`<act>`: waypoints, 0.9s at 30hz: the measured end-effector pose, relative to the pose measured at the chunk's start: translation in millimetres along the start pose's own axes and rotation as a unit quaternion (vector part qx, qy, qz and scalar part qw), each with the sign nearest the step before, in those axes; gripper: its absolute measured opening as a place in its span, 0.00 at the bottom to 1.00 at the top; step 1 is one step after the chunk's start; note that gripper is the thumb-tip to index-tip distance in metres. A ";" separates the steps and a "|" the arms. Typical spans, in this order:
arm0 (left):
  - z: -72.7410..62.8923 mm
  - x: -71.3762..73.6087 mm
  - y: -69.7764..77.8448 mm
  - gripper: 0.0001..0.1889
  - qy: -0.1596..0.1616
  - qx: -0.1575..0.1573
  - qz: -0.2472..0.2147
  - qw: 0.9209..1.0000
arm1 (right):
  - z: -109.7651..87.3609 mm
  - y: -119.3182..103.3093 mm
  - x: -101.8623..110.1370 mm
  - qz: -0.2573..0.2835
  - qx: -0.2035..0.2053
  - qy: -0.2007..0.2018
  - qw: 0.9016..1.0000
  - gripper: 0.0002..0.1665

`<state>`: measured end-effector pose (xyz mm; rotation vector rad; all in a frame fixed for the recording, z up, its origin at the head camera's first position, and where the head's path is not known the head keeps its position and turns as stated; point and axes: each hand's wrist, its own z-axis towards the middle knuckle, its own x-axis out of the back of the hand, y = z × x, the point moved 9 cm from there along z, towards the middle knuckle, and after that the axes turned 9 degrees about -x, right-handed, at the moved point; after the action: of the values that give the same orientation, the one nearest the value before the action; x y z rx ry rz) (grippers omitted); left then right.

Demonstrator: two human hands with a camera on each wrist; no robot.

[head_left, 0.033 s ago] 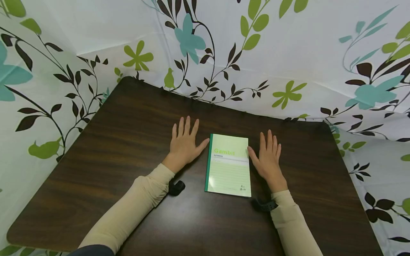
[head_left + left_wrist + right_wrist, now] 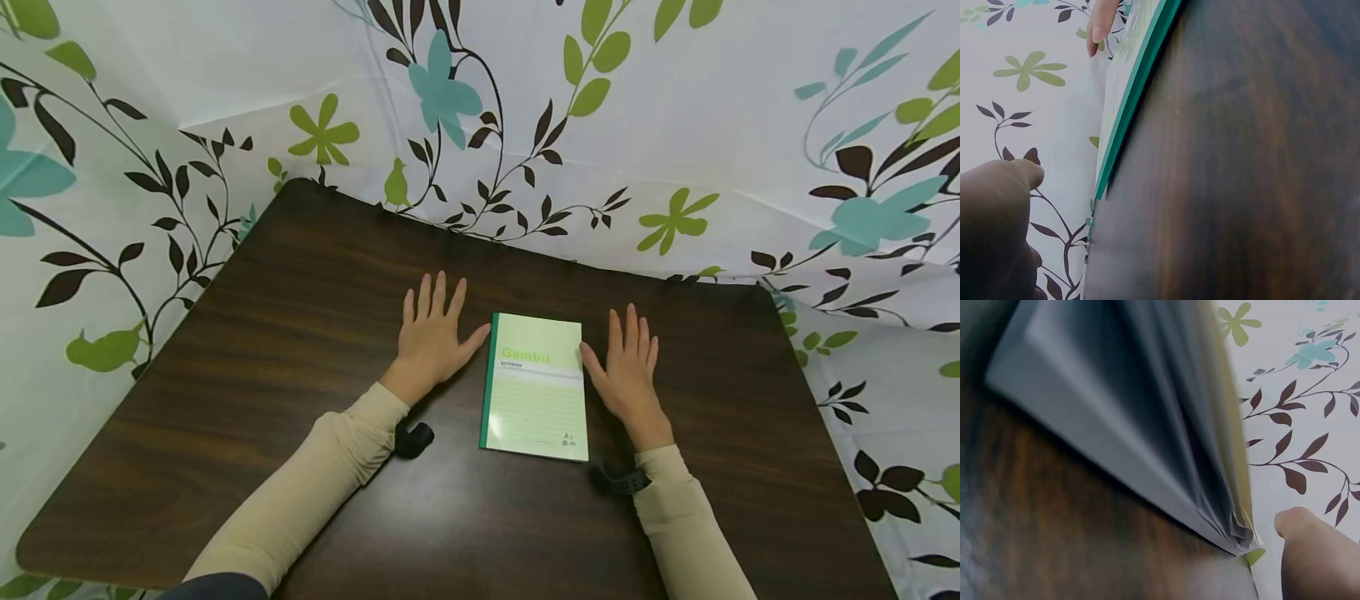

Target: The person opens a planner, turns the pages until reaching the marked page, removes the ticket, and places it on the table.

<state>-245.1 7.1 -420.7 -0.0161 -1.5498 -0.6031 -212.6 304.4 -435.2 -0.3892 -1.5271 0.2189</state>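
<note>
Notebook [image 2: 534, 387] sits between our left hand [image 2: 431, 340] and right hand [image 2: 630, 379], grip released both sides; if we pinch only its cover [image 2: 532, 421], pages [image 2: 1091, 419] could splay.

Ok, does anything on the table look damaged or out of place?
Only the notebook, slightly: in the right wrist view its pages gape apart and one corner looks ruffled, rather than pressed flat. No spill shows.
</note>
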 end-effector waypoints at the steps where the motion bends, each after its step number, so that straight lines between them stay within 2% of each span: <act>1: 0.7 0.6 0.5 0.45 0.000 -0.001 0.000 1.000 | 0.5 0.1 0.2 0.000 -0.001 -0.001 1.000 0.52; 6: 3.7 1.2 1.2 0.45 -0.005 -0.001 0.007 1.000 | 3.1 0.7 0.1 -0.001 -0.007 -0.012 1.000 0.51; 11: 2.9 -0.7 0.6 0.45 -0.004 0.000 0.009 1.000 | 2.3 -4.4 -1.2 0.008 0.000 -0.010 1.000 0.46; 18: -4.2 -13.7 3.7 0.42 -0.020 -0.006 -0.039 0.999 | -10.3 -10.9 -7.1 0.026 0.001 -0.013 1.000 0.36; 21: -3.3 -10.0 5.7 0.38 -0.001 -0.010 -0.053 0.999 | -12.0 -14.7 -5.8 0.028 0.014 -0.002 1.000 0.32; 24: -1.7 1.3 6.3 0.32 0.034 -0.009 -0.073 0.997 | -10.7 -19.5 -2.2 0.029 0.031 0.014 0.999 0.30; 27: -0.3 6.8 5.5 0.24 0.043 -0.009 -0.138 0.989 | -10.1 -22.0 3.8 0.034 0.039 0.034 0.998 0.28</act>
<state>-243.4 9.3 -412.4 0.2112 -1.4741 -0.8265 -204.7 284.5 -423.2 -0.3839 -1.4358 0.3145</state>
